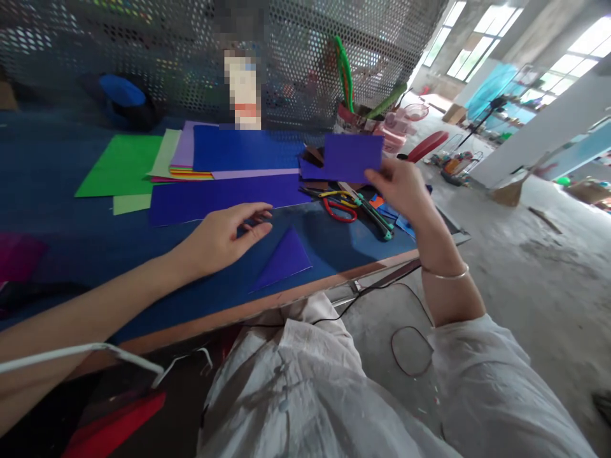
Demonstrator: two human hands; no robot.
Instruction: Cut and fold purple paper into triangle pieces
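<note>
Clearly, from my distant place I saw two hands, and each had a different state. The right hand (398, 184) was closed, with its thumb and fingers pinched on the lower right corner of one purple rectangle (354, 158), which it held up near the tools. The left hand (229, 232) was partly open, its thumb apart from the loosely curled fingers, and it was nearest to one long purple strip (229, 198) and one purple triangle (286, 259) on the blue surface (334, 245).

Some things were hard for me to make out. The rectangle hid part of what was behind it, the dark pieces (314, 156) beside it were unclear, and a magenta thing (21, 254) at the left edge was blurred and cut off. A pixelated patch covered the upper middle.

I counted one bright green sheet (121, 165) and one large blue sheet (238, 149); between them, other coloured sheets overlapped, so I could not count them exactly. One red handle (340, 210), one yellow handle (346, 196) and one green-handled tool (377, 219) lay close together.
</note>
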